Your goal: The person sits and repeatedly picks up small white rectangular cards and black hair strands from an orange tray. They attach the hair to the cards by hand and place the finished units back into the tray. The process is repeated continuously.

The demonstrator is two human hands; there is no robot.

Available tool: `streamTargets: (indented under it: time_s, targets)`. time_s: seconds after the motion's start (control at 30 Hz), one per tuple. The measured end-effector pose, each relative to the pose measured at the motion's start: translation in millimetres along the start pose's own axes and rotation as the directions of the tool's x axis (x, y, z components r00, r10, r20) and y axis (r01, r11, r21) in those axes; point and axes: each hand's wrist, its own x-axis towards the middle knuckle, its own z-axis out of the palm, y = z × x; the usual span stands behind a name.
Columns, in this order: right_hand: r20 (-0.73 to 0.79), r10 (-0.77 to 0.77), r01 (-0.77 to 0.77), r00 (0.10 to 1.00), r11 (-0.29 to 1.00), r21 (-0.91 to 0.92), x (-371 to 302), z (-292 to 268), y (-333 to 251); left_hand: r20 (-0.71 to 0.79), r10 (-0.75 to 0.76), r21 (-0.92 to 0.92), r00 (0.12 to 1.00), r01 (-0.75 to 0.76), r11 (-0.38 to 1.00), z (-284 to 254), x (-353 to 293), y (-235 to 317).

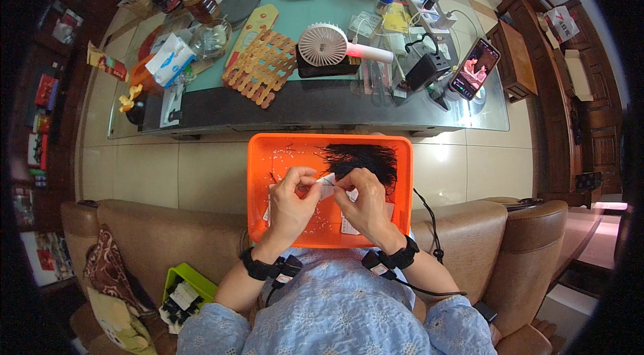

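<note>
— Head view first: what are the hands doing?

— Both are over the orange tray [258, 154] on the person's lap. The left hand [293, 201] and the right hand [365, 204] meet near the tray's middle, and each pinches one end of a small white card [327, 186] between thumb and fingertips. So both are closed on it, neither released.

— How does the card look?

— Small, pale, roughly rectangular, tilted a little, held just above the tray floor. A thin dark strand seems to cross it at the right fingertips, but it is too fine to be sure.

— What else lies in the tray?

— A bundle of black threads [362, 157] fans out near the far edge, toward the right corner, just beyond the right hand. More white cards [349, 224] lie flat under the right wrist, by the near edge. Tiny pale specks dot the floor.

— And past the tray?

— A glass table [322, 110] stands across a strip of tiled floor. A small white fan [323, 44] stands at its middle, a phone [475, 68] with a lit screen leans near its right edge.
</note>
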Motion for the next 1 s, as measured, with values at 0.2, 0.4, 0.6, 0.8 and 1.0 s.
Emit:
streamTargets:
  time_s: [0.2,0.4,0.6,0.8,1.0]
  targets:
    - [0.034,0.020,-0.022,0.999,0.998,0.054,1.5,2.5,-1.9,0.155,-0.224,-0.427,0.962,0.269,0.863,3.8,-3.8,-1.2]
    - [0.039,-0.060,0.060,0.997,0.998,0.010,2.2,1.6,2.4,0.269,-0.245,-0.577,0.932,0.359,0.734,4.1,-3.3,-4.9]
    - [0.072,-0.102,0.111,0.992,0.986,-0.125,5.8,-16.2,16.9,0.138,-0.256,-0.580,0.957,0.288,0.763,-3.6,4.4,-7.6]
    - [0.107,-0.328,0.326,0.939,0.945,0.031,11.8,-35.6,5.9,0.348,-0.310,-0.644,0.885,0.466,0.606,-18.3,13.1,-11.2]
    - [0.301,-0.525,0.485,0.796,0.851,0.201,9.2,-35.2,-16.4,0.570,-0.274,-0.591,0.775,0.618,0.518,-28.8,16.0,-7.1]
